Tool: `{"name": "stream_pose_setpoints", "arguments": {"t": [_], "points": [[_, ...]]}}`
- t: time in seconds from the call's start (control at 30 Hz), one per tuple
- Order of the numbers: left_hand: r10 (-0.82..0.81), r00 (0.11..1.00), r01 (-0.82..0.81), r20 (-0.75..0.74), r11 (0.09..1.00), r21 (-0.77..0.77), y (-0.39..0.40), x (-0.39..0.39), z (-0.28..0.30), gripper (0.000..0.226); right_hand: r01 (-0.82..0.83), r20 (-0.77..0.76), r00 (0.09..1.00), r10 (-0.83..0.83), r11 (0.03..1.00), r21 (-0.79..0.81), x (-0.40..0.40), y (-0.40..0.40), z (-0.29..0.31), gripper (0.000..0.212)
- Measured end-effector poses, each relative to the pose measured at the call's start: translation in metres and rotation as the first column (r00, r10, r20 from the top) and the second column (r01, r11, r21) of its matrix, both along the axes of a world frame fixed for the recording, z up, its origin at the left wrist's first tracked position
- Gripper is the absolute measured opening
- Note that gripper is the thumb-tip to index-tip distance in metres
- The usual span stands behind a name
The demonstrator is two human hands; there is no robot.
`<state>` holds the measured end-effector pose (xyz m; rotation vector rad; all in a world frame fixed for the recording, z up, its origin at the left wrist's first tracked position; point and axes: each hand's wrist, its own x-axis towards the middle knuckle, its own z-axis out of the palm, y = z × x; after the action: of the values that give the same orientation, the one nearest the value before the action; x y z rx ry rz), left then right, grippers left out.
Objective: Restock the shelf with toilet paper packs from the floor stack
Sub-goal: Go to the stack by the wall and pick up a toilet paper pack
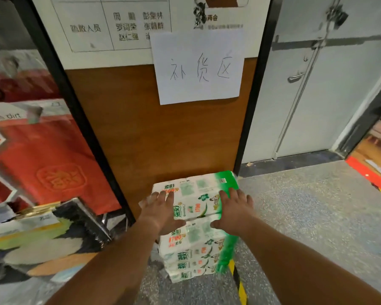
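Observation:
A stack of white and green toilet paper packs (193,260) stands on the floor against a brown panel. The top pack (196,194) lies flat with a green band along its right edge. My left hand (158,211) grips the top pack's left side, fingers on its top and thumb at its front edge. My right hand (233,209) grips its right side the same way. No shelf for the packs can be made out.
The brown wooden panel (163,133) with a handwritten paper sign (198,67) rises behind the stack. Red bags (44,159) and other packaged goods (31,238) sit at the left. A grey door (317,95) is at the right, above speckled floor (306,216).

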<state>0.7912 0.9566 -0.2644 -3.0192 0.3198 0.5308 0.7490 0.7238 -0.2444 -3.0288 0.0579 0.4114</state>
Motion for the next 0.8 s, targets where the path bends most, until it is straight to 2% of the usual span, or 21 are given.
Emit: {"name": "stream_pose_setpoints", "arguments": {"t": [0.17,0.3,0.47,0.67,0.8], "points": [[0.028,0.999,-0.029,-0.028,0.999,-0.034,-0.008,0.061,-0.031,0.115,-0.014,-0.078,0.997,0.013,1.0,-0.016,0.06,-0.01,-0.034,0.109],[-0.039,0.997,0.041,-0.073,0.999,0.023,-0.013,0.105,-0.058,0.115,-0.055,-0.121,0.992,0.046,0.996,-0.07,0.106,-0.018,-0.065,0.113],[-0.031,0.989,0.04,-0.142,0.997,0.061,-0.021,0.15,-0.099,0.119,-0.142,-0.142,0.982,0.127,0.985,-0.102,0.168,-0.023,-0.102,0.117],[0.01,0.988,-0.002,-0.153,0.999,0.05,-0.024,0.205,-0.147,0.143,-0.278,-0.224,0.944,0.241,0.949,-0.148,0.239,-0.029,-0.146,0.128],[-0.028,0.985,0.04,-0.171,0.997,0.065,-0.026,0.227,-0.172,0.153,-0.363,-0.273,0.911,0.309,0.916,-0.172,0.269,-0.034,-0.173,0.14]]}}
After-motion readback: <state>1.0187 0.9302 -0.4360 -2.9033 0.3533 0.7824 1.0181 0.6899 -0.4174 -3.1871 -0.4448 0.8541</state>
